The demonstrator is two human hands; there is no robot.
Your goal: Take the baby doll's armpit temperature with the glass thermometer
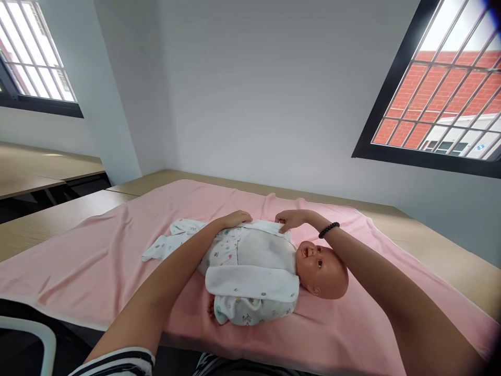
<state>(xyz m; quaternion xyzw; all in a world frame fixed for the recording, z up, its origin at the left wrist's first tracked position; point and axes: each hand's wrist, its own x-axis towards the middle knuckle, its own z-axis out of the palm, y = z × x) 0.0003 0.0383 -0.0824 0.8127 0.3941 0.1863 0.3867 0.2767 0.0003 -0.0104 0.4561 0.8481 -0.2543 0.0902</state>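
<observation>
A baby doll [326, 271] lies on its back with its head to the right. It wears a white printed baby jacket [250, 312], its front spread open over a plain white layer [266, 248]. The near front flap, with small snaps, is folded down toward me. My left hand [237, 218] is closed at the far flap near the waist, its fingertips partly hidden behind the cloth. Near the doll's shoulder, my right hand [291, 218] pinches the same far flap between thumb and fingers. White printed baby pants [166, 244] cover the legs to the left.
Under the doll a pink cloth [129, 250] covers most of the wooden table [426, 235]. A pale wall and barred windows stand behind. At lower left is a white curved metal tube [47, 334], and another table [47, 162] is at far left.
</observation>
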